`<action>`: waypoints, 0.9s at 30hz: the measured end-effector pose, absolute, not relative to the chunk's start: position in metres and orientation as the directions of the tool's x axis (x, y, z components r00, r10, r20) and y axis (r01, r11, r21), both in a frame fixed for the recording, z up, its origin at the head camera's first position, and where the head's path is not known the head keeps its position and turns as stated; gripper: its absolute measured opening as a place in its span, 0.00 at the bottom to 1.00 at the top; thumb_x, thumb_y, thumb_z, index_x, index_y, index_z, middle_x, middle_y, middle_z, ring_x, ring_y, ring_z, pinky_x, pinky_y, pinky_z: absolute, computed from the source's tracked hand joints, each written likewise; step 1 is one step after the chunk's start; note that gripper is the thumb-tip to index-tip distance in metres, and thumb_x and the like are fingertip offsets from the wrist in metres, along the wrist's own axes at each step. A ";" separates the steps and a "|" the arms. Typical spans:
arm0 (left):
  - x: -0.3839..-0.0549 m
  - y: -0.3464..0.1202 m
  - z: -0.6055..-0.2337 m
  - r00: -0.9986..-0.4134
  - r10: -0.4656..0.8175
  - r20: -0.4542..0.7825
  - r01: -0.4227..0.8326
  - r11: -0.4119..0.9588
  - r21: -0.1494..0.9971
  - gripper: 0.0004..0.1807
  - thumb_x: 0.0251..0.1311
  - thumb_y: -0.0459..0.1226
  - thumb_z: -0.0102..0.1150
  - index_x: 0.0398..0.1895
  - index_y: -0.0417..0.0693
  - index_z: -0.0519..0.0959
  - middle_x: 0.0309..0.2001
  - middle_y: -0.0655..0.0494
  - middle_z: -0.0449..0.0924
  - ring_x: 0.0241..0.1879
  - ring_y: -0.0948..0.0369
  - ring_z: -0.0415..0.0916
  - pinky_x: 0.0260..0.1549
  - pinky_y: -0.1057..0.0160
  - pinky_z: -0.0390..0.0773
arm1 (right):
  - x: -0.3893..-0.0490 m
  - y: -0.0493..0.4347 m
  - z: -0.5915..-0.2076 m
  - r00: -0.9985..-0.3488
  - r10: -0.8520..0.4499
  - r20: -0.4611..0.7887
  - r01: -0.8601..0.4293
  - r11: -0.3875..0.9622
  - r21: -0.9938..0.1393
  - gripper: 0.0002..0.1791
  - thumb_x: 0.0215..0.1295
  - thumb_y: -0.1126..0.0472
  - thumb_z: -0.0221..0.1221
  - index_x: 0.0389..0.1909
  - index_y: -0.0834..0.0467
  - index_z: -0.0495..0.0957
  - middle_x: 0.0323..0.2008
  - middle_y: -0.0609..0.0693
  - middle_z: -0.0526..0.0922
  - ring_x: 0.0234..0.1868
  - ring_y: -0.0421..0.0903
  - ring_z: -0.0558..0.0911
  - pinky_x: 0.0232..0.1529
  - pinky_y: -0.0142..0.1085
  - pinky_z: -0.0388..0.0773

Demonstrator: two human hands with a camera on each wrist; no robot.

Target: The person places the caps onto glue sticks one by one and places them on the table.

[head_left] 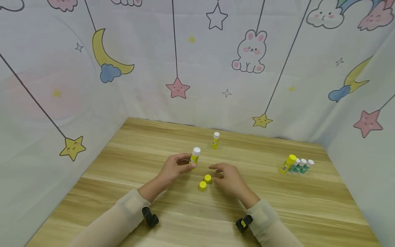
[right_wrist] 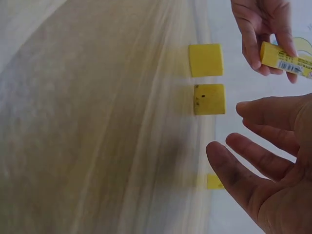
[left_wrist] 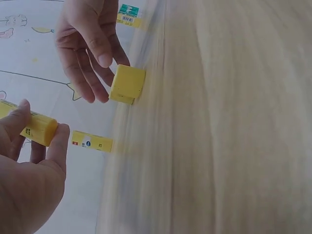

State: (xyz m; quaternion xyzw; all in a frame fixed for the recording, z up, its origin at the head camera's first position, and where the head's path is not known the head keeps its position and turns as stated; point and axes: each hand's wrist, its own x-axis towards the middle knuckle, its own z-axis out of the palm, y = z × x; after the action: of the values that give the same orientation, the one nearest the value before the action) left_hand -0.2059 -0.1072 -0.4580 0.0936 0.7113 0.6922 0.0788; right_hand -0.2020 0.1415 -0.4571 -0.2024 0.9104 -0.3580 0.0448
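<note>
My left hand (head_left: 172,168) holds a yellow glue stick (head_left: 194,156) upright, its white top end pointing up. Thumb and fingertips pinch the lower part of its barrel, as the left wrist view of the glue stick (left_wrist: 43,128) also shows. Two yellow caps (head_left: 207,178) stand close together on the table between the hands. Just to their right is my right hand (head_left: 230,179), fingers spread and loosely bent, with nothing in it. In the right wrist view its fingertips (right_wrist: 218,152) are apart from the nearer cap (right_wrist: 210,99).
Another yellow glue stick (head_left: 215,141) with a white top stands farther back on the wooden table (head_left: 154,137). At the right, a yellow-capped glue stick (head_left: 288,164) stands beside several white-topped green sticks (head_left: 305,166). Printed cloth (head_left: 148,61) borders the table's back and sides.
</note>
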 end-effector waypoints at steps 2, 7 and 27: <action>-0.205 -0.107 -0.459 -0.970 0.243 0.003 0.002 -0.002 1.000 0.23 0.64 0.32 0.68 0.62 0.37 0.78 0.55 0.42 0.81 0.48 0.58 0.82 0.48 0.60 0.84 | -0.203 0.139 -0.458 -0.888 -0.454 0.077 -0.395 0.663 -0.637 0.23 0.61 0.70 0.65 0.58 0.56 0.82 0.56 0.54 0.83 0.50 0.51 0.85 0.49 0.46 0.84; -0.205 -0.106 -0.461 -0.967 0.253 -0.011 -0.035 -0.090 0.995 0.24 0.64 0.30 0.66 0.63 0.34 0.76 0.56 0.37 0.78 0.47 0.58 0.82 0.50 0.57 0.84 | -0.204 0.133 -0.460 -0.827 -0.551 0.112 -0.509 0.649 -0.566 0.21 0.60 0.71 0.65 0.56 0.59 0.83 0.54 0.53 0.85 0.49 0.47 0.85 0.49 0.43 0.84; -0.205 -0.103 -0.470 -0.973 0.230 -0.020 -0.077 -0.241 0.967 0.23 0.63 0.25 0.65 0.61 0.32 0.74 0.55 0.42 0.76 0.47 0.56 0.81 0.51 0.52 0.83 | -0.203 0.128 -0.464 -0.840 -0.531 0.109 -0.501 0.685 -0.529 0.12 0.61 0.67 0.69 0.46 0.59 0.86 0.46 0.52 0.87 0.41 0.43 0.82 0.43 0.39 0.82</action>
State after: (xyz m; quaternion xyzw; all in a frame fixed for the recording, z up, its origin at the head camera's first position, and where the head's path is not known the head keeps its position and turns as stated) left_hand -0.2047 -0.1034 -0.4696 0.0631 0.6082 0.7852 0.0977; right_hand -0.2031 0.1278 -0.4639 -0.2814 0.9174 -0.2802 0.0268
